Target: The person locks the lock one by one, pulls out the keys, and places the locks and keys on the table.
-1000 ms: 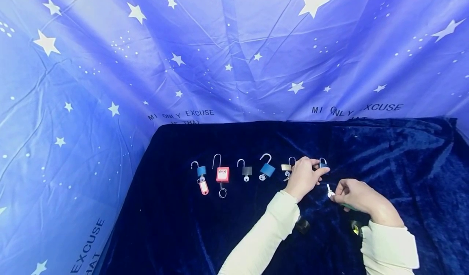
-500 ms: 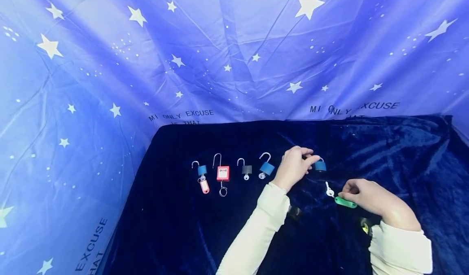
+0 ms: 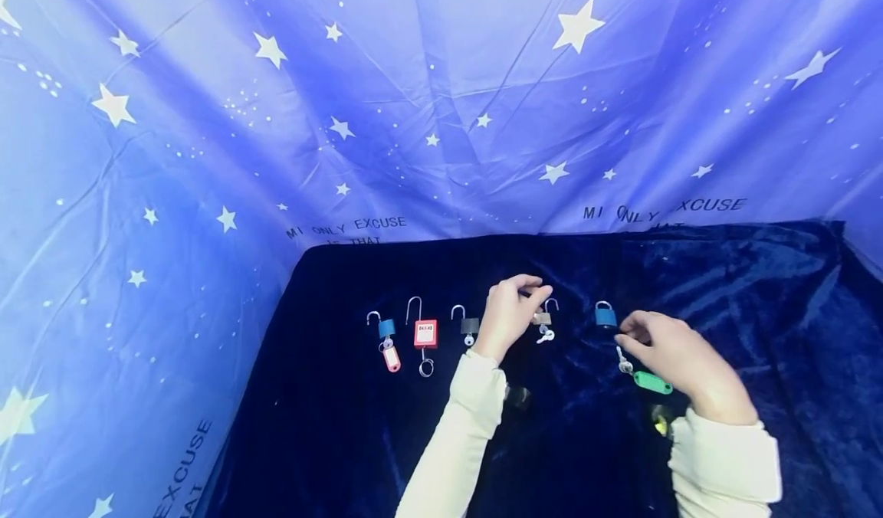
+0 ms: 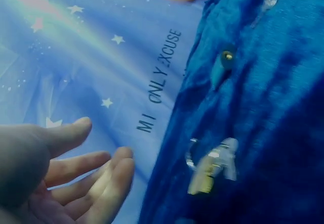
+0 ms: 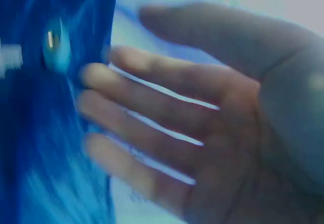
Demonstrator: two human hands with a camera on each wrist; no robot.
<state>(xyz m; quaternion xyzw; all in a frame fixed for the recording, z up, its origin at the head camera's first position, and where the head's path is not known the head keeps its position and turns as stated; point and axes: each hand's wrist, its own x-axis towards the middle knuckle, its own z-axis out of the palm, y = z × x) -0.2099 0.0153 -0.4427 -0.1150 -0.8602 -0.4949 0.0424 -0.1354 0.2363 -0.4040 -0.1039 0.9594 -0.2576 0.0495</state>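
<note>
A blue padlock (image 3: 605, 317) with its shackle closed lies at the right end of a row of padlocks. My right hand (image 3: 679, 353) hovers just right of it, and in the right wrist view its fingers (image 5: 152, 115) are spread and hold nothing. Below the padlock lie a silver key (image 3: 624, 362) and its green tag (image 3: 652, 382). My left hand (image 3: 509, 319) is over the row, nearest a brass padlock (image 3: 543, 319) with an open shackle and keys (image 3: 546, 336) in it. The left wrist view shows those fingers (image 4: 121, 173) relaxed and holding nothing. This hand hides another padlock of the row.
Farther left are a small blue padlock (image 3: 386, 328) with a red tag (image 3: 392, 359), a red padlock (image 3: 425, 334) and a dark padlock (image 3: 470, 326), all with open shackles. Dark blue velvet (image 3: 331, 426) covers the table. A starry curtain (image 3: 441, 196) hangs behind.
My left hand has let go of the closed blue padlock and moved left over the row. My right hand has released the key's green tag and moved up toward that padlock.
</note>
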